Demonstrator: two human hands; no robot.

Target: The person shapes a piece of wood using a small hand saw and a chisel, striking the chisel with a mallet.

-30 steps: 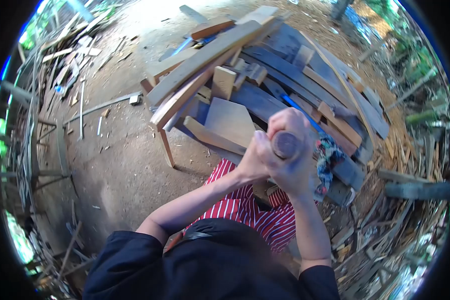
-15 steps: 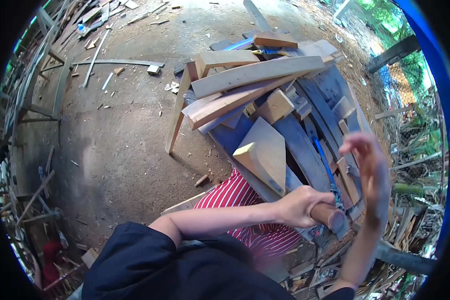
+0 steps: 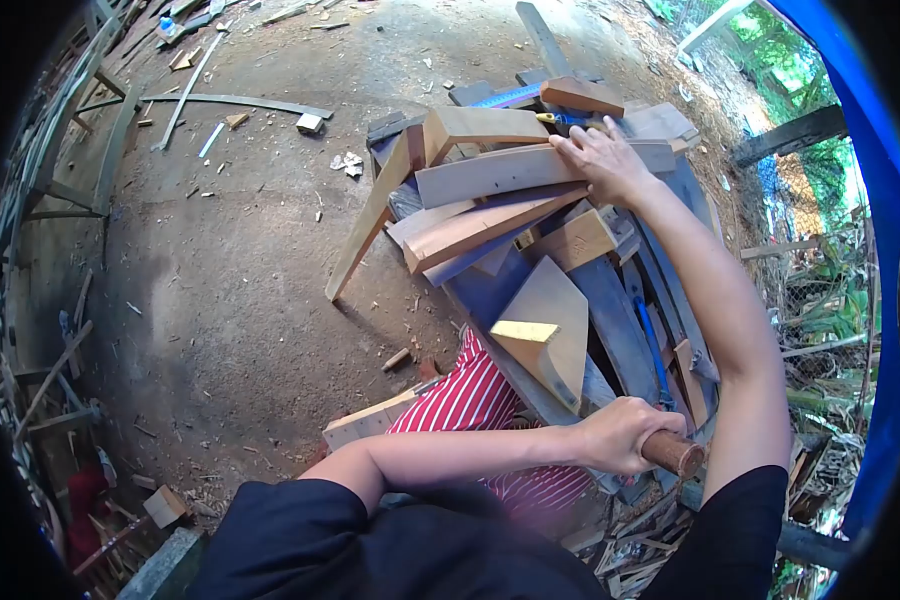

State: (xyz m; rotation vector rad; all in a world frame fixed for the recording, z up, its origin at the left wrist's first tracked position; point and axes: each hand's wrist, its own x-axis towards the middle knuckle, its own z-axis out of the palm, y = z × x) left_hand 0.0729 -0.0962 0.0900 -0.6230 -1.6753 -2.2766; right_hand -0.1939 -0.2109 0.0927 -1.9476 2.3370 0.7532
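Observation:
My left hand (image 3: 625,437) is wrapped round a round brown wooden piece (image 3: 673,453), one flat end pointing right; whether it belongs to a longer tool is hidden. My right hand (image 3: 605,165) reaches far forward over the bench. Its fingers are spread and lie on the upper edge of a long pale plank (image 3: 490,175). Just beyond the fingertips is a tool with a yellow and blue handle (image 3: 560,119). Below that plank lies a thick wooden beam (image 3: 490,228). Nearer me, an angled wooden piece (image 3: 555,320) with a pale yellow end rests on the bench.
A bent wooden piece (image 3: 490,125) and a reddish block (image 3: 582,95) top the pile. A blue rod-like tool (image 3: 652,345) lies between boards. Red striped cloth (image 3: 460,395) hangs by the bench's near side. A wooden frame (image 3: 120,150) stands left, and scraps litter the ground.
My right hand has moved from beside my left hand forward and left, onto the plank. My left hand still grips the round wooden piece, slightly lower and further right in the view.

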